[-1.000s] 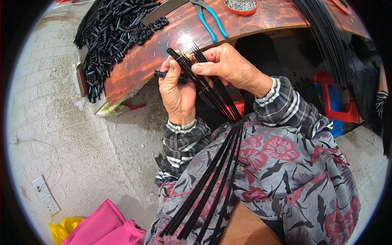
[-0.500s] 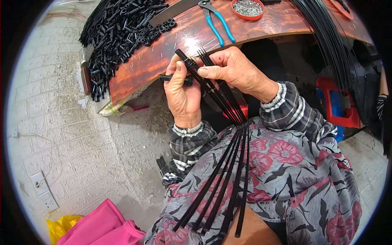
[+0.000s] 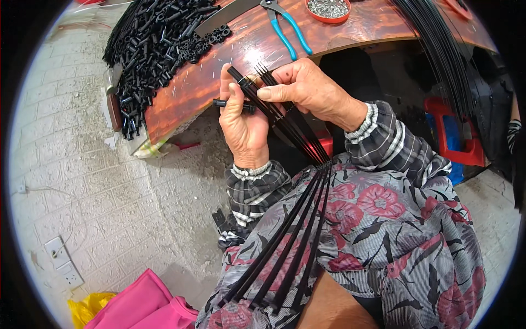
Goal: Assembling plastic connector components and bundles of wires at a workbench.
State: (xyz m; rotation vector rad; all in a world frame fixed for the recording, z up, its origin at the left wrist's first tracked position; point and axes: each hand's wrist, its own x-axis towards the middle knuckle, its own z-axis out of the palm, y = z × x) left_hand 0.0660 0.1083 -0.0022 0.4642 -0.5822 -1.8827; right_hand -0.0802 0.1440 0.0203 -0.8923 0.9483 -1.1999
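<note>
A bundle of thin black rods (image 3: 296,131), which look like umbrella ribs, runs from my hands down across my lap. The rods draw together at a narrow joint and fan out below it. My left hand (image 3: 244,129) is closed round a short black plastic tube (image 3: 220,102), beside a second black tubular piece (image 3: 236,74) at the bundle's upper end. With thumb and fingers pinched, my right hand (image 3: 312,90) grips the rods near their thin tips. Its fingertips lie partly behind the rods.
On the wooden table (image 3: 175,107) ahead lie a heap of black plastic tubes (image 3: 148,49), a broad blade (image 3: 224,16), blue-handled pliers (image 3: 287,30) and a red dish (image 3: 329,11) of small metal bits. Long black rods (image 3: 438,49) hang over its right edge, near a red stool (image 3: 455,137).
The rods' lower ends have swung left across my lap. Both hands sit slightly further up and left in the picture, with their grips much the same.
</note>
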